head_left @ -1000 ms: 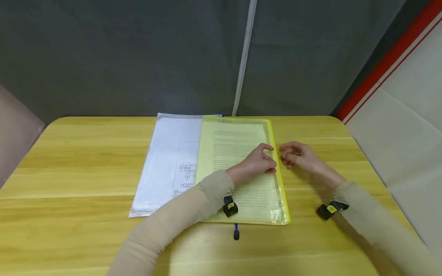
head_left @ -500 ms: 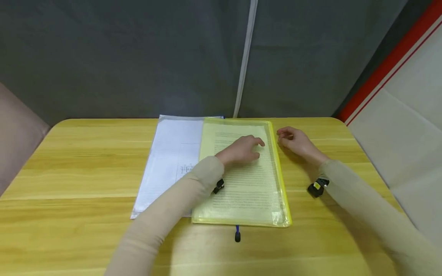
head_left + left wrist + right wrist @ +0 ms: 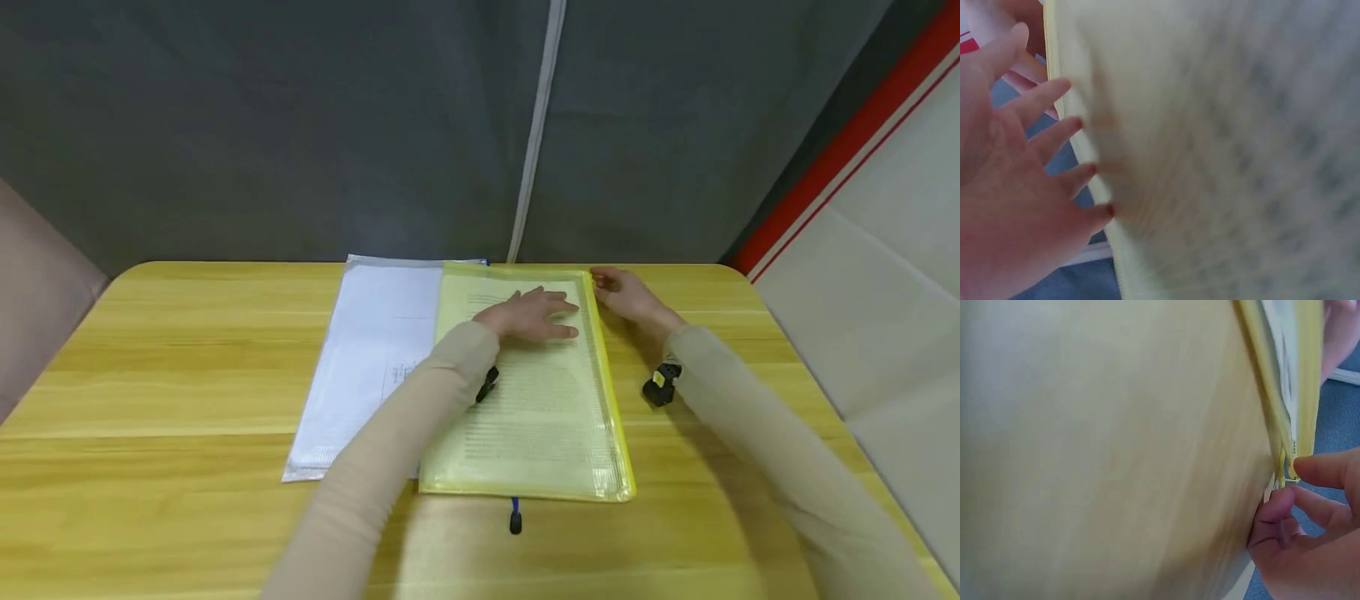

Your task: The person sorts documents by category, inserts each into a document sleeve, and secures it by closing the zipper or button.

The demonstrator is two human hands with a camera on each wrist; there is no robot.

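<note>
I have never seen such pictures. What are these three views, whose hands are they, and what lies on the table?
A person wears three cameras: one on the head, one on each wrist. The head view shows a yellow wooden table with a translucent yellow zip folder of printed pages lying partly over a white mesh folder. The left hand presses flat on the yellow folder. The right hand pinches the small zipper pull at its far corner, seen best in the right wrist view. A blue cord sticks out near the front edge.
</note>
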